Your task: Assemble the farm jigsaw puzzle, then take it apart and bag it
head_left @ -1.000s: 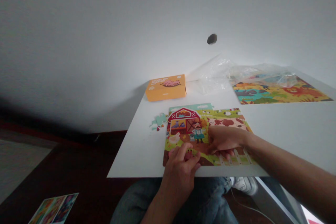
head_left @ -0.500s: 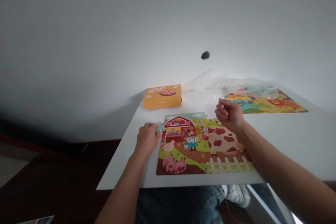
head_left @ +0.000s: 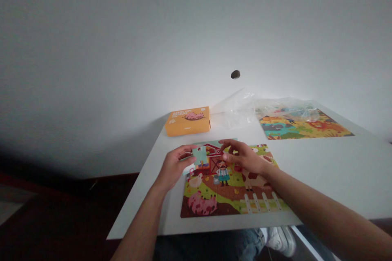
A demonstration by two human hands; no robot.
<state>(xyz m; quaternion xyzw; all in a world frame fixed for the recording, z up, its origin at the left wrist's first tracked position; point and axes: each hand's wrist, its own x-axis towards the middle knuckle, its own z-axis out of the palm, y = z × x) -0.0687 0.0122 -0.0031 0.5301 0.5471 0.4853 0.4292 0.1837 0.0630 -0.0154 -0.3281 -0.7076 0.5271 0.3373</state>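
Note:
My left hand [head_left: 174, 168] pinches a pale blue-green puzzle piece [head_left: 200, 155] between thumb and fingers. The piece is tilted up over the barn part of a farm jigsaw puzzle [head_left: 225, 193], which shows a farmer, a cow, a pig and a white fence. My right hand [head_left: 246, 158] hovers over the upper middle of that puzzle, its thumb and forefinger apart and nothing visible between them. It covers part of the cow and the sky edge.
Behind the puzzle, an orange puzzle box [head_left: 187, 122] stands at the table's back left. Clear plastic wrapping [head_left: 239, 110] lies beside it, partly over a second animal puzzle [head_left: 301, 128] on the right. A white wall [head_left: 122, 49] rises behind the white table [head_left: 324, 175].
My right hand has moved left from beside the second puzzle to over the barn, and its curled fingers have opened. The piece in my left hand has turned and shifted right.

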